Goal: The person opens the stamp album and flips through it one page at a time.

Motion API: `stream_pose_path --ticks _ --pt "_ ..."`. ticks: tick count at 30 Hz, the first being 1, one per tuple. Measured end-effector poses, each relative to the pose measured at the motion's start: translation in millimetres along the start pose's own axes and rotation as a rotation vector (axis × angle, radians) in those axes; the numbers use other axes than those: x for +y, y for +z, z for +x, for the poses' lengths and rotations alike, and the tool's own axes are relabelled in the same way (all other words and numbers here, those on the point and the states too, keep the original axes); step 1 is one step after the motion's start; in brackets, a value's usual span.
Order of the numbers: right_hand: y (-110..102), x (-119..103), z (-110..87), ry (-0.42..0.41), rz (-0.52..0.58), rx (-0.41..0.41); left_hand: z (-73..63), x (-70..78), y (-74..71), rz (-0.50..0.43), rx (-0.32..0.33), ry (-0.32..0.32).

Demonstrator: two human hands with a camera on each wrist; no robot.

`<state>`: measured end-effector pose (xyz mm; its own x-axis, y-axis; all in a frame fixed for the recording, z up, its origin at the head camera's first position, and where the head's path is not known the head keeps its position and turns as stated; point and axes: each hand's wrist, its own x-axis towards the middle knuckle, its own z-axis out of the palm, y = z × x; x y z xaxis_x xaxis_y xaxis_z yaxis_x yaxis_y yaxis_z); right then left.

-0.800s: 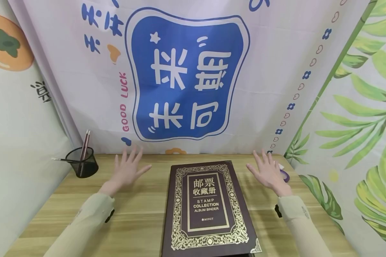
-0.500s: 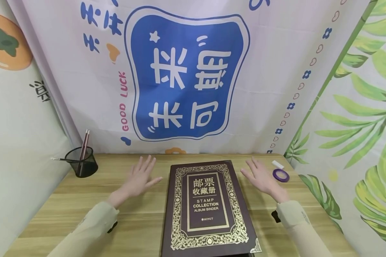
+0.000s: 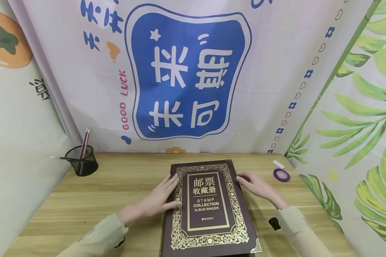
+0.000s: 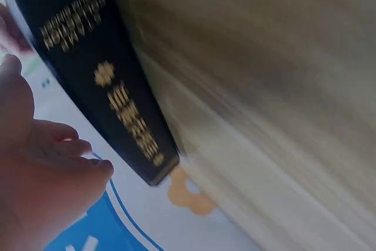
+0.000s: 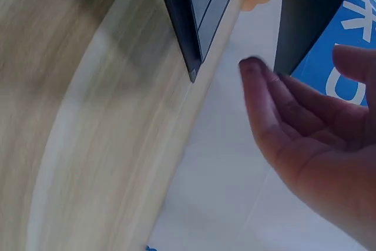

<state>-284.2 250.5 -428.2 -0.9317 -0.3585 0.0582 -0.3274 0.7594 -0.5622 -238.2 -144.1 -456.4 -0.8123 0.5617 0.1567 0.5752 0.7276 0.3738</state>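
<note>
A dark brown stamp album (image 3: 206,210) with a gold ornamental border lies on the wooden table. My left hand (image 3: 156,198) reaches over its left edge, fingers extended and thumb over the border. The album's spine (image 4: 106,80), with gold lettering, shows beside this hand in the left wrist view. At the right edge, my right hand (image 3: 255,184) holds the front cover, fingers bent at its rim. Through the right wrist view, the cover (image 5: 317,16) stands apart from the dark pages (image 5: 214,4), with the fingertips (image 5: 252,66) at its edge and the thumb on the outer side.
A black mesh pen cup (image 3: 84,166) with several pencils stands at the back left of the table (image 3: 116,182). Toward the back right lie a purple tape roll (image 3: 281,175) and a small white block (image 3: 278,164). A printed cloth (image 3: 270,71) hangs behind the table.
Both hands have come inward and nearer from beside the album: the left now lies over its left edge, the right has taken hold of the cover's right edge.
</note>
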Motion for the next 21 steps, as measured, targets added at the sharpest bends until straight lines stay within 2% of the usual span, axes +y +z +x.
stream_pose_path --ticks 6,12,15,21 --pt "0.6 1.9 0.6 0.02 0.174 -0.02 -4.0 15.1 7.1 -0.073 -0.067 0.062" --pt "-3.9 -3.2 0.8 0.037 0.366 -0.045 -7.6 17.5 9.0 -0.062 -0.077 0.076" --pt "-8.4 -7.5 2.3 0.041 0.416 -0.05 -8.9 17.3 8.6 -0.073 -0.062 0.072" --pt "-20.5 -22.9 7.1 0.045 0.449 -0.013 -11.6 17.6 5.9 -0.134 -0.04 0.045"
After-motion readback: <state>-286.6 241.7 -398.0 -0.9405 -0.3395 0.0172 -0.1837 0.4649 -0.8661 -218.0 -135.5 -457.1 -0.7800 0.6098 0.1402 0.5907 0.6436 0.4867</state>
